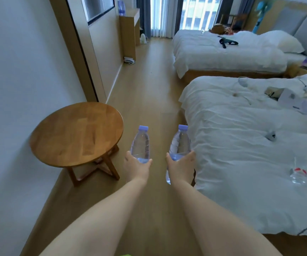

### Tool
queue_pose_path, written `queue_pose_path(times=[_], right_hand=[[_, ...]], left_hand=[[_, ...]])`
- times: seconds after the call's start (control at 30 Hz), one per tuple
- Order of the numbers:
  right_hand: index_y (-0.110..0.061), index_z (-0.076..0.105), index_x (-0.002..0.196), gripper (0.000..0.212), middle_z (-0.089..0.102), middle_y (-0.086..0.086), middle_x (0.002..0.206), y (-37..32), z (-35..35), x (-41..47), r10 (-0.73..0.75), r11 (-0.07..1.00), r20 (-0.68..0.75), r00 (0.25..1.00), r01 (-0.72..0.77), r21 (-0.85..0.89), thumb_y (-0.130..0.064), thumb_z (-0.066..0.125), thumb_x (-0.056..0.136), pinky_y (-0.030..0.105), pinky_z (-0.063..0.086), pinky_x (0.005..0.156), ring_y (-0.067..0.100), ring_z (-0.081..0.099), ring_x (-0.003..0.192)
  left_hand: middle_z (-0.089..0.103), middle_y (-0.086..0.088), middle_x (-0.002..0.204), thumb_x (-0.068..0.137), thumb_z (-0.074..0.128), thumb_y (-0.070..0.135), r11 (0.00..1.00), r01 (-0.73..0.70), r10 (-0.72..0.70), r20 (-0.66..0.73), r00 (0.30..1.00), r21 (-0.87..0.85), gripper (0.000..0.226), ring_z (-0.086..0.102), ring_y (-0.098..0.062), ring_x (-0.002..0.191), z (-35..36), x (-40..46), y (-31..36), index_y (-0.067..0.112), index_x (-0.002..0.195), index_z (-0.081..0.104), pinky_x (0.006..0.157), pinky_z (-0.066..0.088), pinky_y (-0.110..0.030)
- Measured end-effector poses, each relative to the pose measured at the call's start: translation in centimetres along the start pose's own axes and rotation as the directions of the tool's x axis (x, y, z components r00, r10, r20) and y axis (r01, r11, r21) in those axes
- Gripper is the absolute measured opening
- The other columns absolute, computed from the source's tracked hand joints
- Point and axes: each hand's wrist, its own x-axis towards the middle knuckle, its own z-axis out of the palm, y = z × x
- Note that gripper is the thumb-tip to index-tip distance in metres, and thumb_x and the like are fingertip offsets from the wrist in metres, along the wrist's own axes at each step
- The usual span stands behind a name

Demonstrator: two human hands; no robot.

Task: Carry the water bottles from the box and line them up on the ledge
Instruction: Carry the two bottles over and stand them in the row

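Note:
My left hand (137, 168) grips the lower part of a clear water bottle (140, 145) with a lilac cap, held upright over the wooden floor. My right hand (181, 168) grips a second clear water bottle (180, 142) of the same kind, its base showing below my palm. Both arms stretch forward side by side. Far ahead on the left, a wooden ledge (129, 17) runs along the wall with bluish bottles (121, 7) standing on it. The box is not in view.
A round wooden side table (77, 133) stands to my left by the white wall. Two white beds (250, 154) fill the right side, with small items and cables on them. The wooden floor aisle (149, 85) runs between table and beds toward the curtained window.

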Motion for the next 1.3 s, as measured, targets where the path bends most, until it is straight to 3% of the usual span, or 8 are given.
queue_pose_path(times=[0.43, 0.83, 1.1, 1.3], right_hand=[[-0.005, 0.032, 0.14, 0.08, 0.049, 0.011, 0.129, -11.5, 9.2, 20.1, -0.148, 0.989, -0.003, 0.989, 0.148, 0.009, -0.042, 0.073, 0.081, 0.03, 0.035, 0.079, 0.029, 0.054, 0.113], [-0.008, 0.03, 0.14, 0.081, 0.053, 0.012, 0.127, -24.8, 21.1, 40.1, -0.161, 0.987, -0.034, 0.986, 0.16, -0.036, -0.047, 0.072, 0.081, 0.032, 0.045, 0.079, 0.03, 0.058, 0.108], [-0.007, 0.035, 0.138, 0.079, 0.053, 0.009, 0.127, -30.0, 27.7, 56.1, -0.149, 0.988, -0.02, 0.989, 0.148, -0.032, -0.044, 0.074, 0.079, 0.039, 0.05, 0.087, 0.027, 0.056, 0.113], [-0.01, 0.033, 0.14, 0.082, 0.048, 0.008, 0.131, -37.6, 32.2, 70.9, -0.234, 0.971, 0.053, 0.971, 0.236, -0.035, -0.046, 0.073, 0.077, 0.043, 0.05, 0.093, 0.027, 0.053, 0.117]], left_hand=[[0.049, -0.01, 0.133, 0.075, 0.079, 0.036, 0.999, 0.014, -0.016, -0.067, 0.998, -0.038, 0.08, 0.051, -0.031, 0.121, 7.6, 21.3, 12.3, 0.007, 0.136, 0.036, 0.097, 0.044, -0.041], [0.047, -0.01, 0.136, 0.075, 0.079, 0.034, 0.998, -0.025, 0.022, -0.058, 0.998, -0.059, 0.079, 0.047, -0.03, 0.126, 13.4, 45.1, 24.5, 0.006, 0.136, 0.038, 0.101, 0.042, -0.046], [0.052, -0.013, 0.131, 0.073, 0.08, 0.034, 0.994, -0.025, 0.016, -0.084, 0.996, -0.102, 0.08, 0.054, -0.033, 0.117, 21.5, 59.2, 30.7, 0.005, 0.135, 0.038, 0.098, 0.045, -0.046], [0.055, -0.014, 0.128, 0.074, 0.081, 0.028, 0.993, 0.003, -0.015, -0.108, 0.994, -0.115, 0.075, 0.056, -0.033, 0.114, 28.0, 70.5, 38.4, 0.003, 0.132, 0.04, 0.094, 0.046, -0.039]])
